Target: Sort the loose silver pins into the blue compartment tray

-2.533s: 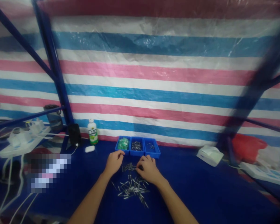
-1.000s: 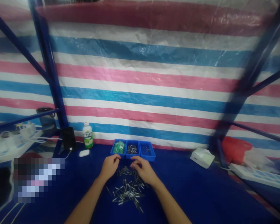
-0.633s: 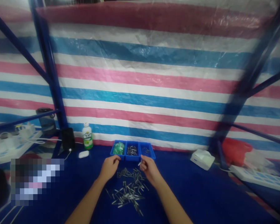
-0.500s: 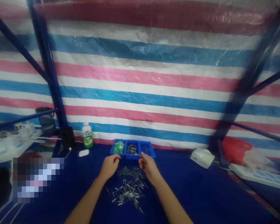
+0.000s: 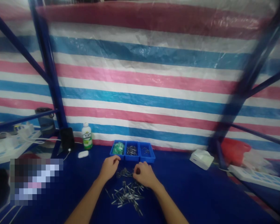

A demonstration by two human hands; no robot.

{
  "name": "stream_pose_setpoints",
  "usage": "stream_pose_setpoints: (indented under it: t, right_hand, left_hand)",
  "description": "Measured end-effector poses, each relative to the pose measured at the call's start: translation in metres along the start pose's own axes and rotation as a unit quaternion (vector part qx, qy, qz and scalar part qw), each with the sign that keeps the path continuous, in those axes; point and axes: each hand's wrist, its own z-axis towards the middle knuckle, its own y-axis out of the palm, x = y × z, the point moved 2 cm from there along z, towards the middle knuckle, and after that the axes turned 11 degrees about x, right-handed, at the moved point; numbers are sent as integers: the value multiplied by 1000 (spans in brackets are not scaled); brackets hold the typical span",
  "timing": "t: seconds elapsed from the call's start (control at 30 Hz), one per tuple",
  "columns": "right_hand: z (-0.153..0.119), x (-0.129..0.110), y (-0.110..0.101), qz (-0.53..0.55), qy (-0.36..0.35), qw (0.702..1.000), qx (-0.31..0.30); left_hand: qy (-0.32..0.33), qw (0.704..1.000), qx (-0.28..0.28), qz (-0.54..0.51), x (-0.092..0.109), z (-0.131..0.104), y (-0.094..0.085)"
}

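Note:
Over the upper right of a loose pile of thin silver metal pins, which resemble blind rivets, is my right hand. Its thumb and forefinger are curled into a pinch; what they hold, if anything, is too small to make out. My left hand rests left of a small row of pins, just in front of the green-filled tray. Its fingers are bent together, and their contents are hidden. Beyond the hands stand three joined blue trays: one with green packets, one with small dark metal parts, one with a few thin pieces.
A white-and-green bottle, a black device and a white case stand at the left. To the right are a tissue pack, a red bag and a power strip. Striped sheeting hangs behind the table.
My right hand has moved back from the right tray's front edge, down and slightly left, onto the pins. My left hand has stayed nearly still.

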Motion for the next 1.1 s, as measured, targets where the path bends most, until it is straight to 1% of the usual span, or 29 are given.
stream_pose_setpoints:
  t: [0.17,0.27,0.4,0.47,0.53,0.6,0.67,0.87,1.1]
  right_hand:
    - [-3,-2,-3,-26,-2,999,-19]
    - [-3,-2,-3,-26,-16,999,-30]
    - [-5,-14,-4,-1,-48,998,-44]
    - [-7,-23,-5,29,-79,994,-66]
    - [-10,-31,-6,52,-112,987,-102]
    - [-13,-33,-7,61,-133,981,-128]
    - [-13,-30,-8,62,-134,980,-134]
    - [-10,-14,-7,46,-103,982,-153]
    - [-9,-14,-4,46,-102,983,-149]
  left_hand:
    - [2,1000,-1,4,1,-2,-1]
    - [2,1000,2,4,0,-3,-2]
    - [3,1000,-5,3,-2,-1,1]
    - [8,1000,-8,1,-3,0,2]
    - [9,1000,-14,2,-3,0,3]
    - [7,1000,-18,6,-2,-1,3]
    - [4,1000,-18,11,0,-3,1]
    - [-3,1000,-19,3,2,-5,-1]
    - [2,1000,-27,4,1,-3,2]
